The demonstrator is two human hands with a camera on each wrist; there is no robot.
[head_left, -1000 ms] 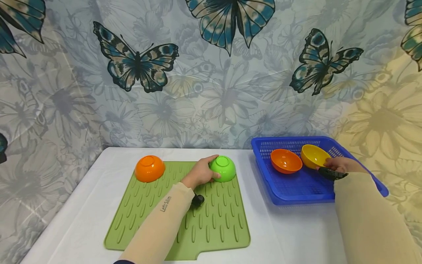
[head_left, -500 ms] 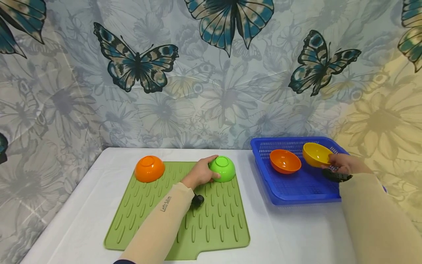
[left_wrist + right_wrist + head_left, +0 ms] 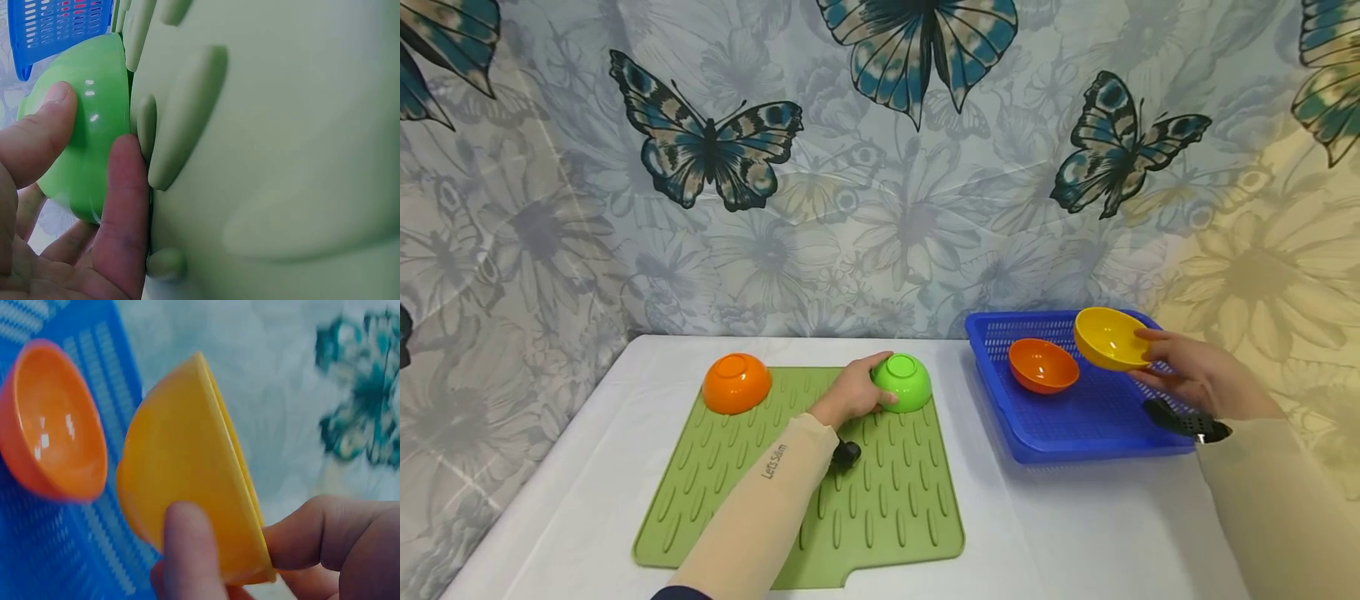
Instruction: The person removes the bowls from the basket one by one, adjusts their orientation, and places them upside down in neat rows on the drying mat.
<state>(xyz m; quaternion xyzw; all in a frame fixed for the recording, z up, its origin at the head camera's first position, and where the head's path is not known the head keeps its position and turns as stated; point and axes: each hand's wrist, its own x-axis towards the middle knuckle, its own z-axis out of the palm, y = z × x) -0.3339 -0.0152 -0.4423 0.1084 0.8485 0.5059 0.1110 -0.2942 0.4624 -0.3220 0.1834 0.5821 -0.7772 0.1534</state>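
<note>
My left hand (image 3: 852, 393) holds an upside-down green bowl (image 3: 910, 385) at the back right corner of the green ribbed mat (image 3: 895, 521). In the left wrist view, the thumb lies on the bowl's side and the fingers reach round its rim, close against the mat. At the right, my right hand (image 3: 1213, 379) pinches a yellow bowl (image 3: 1105, 340) by its rim, raised over the blue basket (image 3: 1030, 454). That bowl faces up, tilted, and the right wrist view shows it from the side. Inside the basket an orange bowl (image 3: 1042, 367) sits upright.
A second orange bowl (image 3: 736, 385) lies upside down at the mat's back left corner. The white-covered table (image 3: 1037, 525) runs back to a butterfly-print cloth (image 3: 917, 225). A black wrist strap (image 3: 1183, 421) is on the right arm.
The right hand has lifted the yellow bowl up from the basket, rising slightly above it. My left hand stays at the green bowl.
</note>
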